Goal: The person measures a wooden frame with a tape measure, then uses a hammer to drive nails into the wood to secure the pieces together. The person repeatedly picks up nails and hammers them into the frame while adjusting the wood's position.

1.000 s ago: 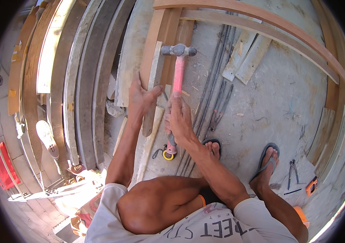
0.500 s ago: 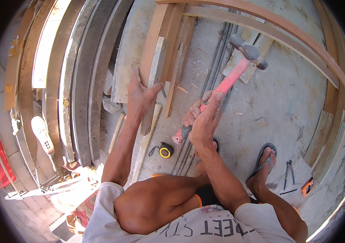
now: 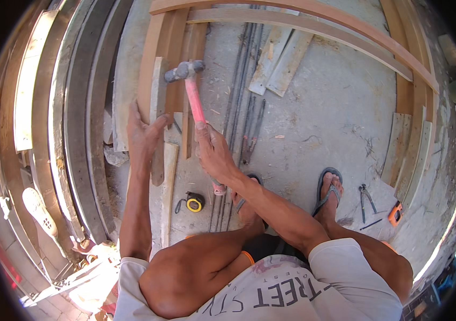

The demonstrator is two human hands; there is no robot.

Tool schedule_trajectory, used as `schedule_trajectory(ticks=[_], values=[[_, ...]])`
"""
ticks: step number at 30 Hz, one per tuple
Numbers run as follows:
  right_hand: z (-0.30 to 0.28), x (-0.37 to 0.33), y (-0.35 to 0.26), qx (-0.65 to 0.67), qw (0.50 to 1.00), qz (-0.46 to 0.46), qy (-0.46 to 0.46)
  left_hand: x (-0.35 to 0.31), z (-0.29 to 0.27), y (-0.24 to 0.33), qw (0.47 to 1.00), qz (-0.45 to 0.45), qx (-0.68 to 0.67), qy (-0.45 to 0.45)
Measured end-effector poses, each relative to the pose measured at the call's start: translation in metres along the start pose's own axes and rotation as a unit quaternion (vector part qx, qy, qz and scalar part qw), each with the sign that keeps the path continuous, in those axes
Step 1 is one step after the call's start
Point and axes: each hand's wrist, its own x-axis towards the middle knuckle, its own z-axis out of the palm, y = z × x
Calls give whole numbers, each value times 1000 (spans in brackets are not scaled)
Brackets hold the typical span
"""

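Note:
My right hand (image 3: 215, 153) is wrapped round the pink-red handle of a hammer (image 3: 195, 101). The hammer's dark metal head lies, in the picture, over the upper part of the boards; whether it touches them I cannot tell. My left hand (image 3: 145, 128) grips the near end of a reddish-brown wooden board (image 3: 152, 53) and a narrow weathered wooden strip (image 3: 158, 88) lying along it. Its thumb is on the right side and its fingers are on the left. The strip runs on toward me, past the hand.
A yellow-black tape measure (image 3: 195, 202) lies by my leg. Long dark metal bars (image 3: 237, 91) cross the concrete floor. Pincers (image 3: 367, 202) and an orange-cased tool (image 3: 395, 214) are at right. Weathered planks (image 3: 75, 128) line the left; a joined wooden frame (image 3: 308, 24) spans the far side.
My right hand has swung the hammer leftward, from over the bare floor to over the boards. The left hand keeps its grip, and the whole view has shifted.

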Motion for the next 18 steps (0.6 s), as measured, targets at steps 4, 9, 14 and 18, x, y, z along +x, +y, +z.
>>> schedule_trajectory(ticks=[4,9,14,18], values=[[-103,4,-39,-264,951,-86,138,-8,3,-1,999,2,34,40],[-232,5,-21,-466,792,-40,392,-7,10,0,994,14,60,88],[-291,-5,13,-544,707,47,450,-3,6,-6,991,31,85,95],[-263,20,14,-570,726,-53,380,-6,-4,-7,993,-7,95,62]])
